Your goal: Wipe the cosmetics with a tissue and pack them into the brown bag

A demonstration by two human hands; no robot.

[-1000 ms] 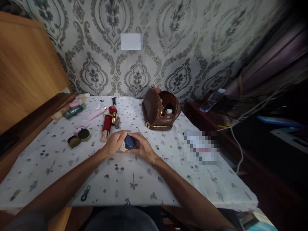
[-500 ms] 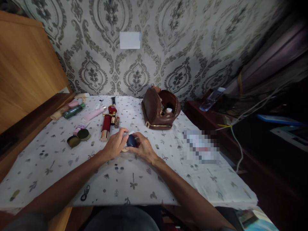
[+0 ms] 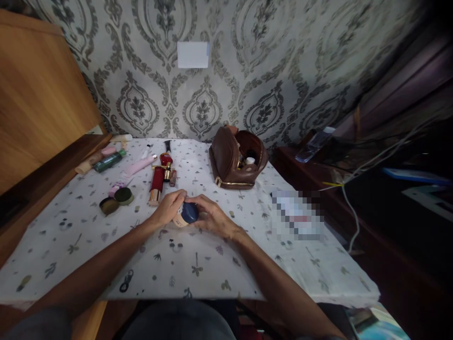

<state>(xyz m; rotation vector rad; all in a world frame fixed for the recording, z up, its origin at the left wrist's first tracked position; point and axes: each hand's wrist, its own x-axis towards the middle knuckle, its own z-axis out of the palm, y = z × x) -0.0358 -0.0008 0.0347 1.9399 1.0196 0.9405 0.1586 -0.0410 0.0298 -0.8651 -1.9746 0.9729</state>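
Note:
Between my two hands is a small jar with a dark blue lid and a pale peach body. My left hand is closed around the body. On the other side, my right hand has its thumb and fingers curled on the lid. Just beyond my left hand lies a red bottle with a gold cap, beside a small black-and-gold bottle and a small pinkish tube. An open brown cosmetic bag stands farther back, with a white-capped item inside.
An open round dark green compact lies to the left, near a pink tube and a green bottle. A blurred-out object is on the right of the patterned cloth. A clear bottle lies beyond the table's right side.
The jar has turned and tilted in my hands, so more of its peach body and lid top shows. It has shifted slightly left and toward me. The view has moved slightly.

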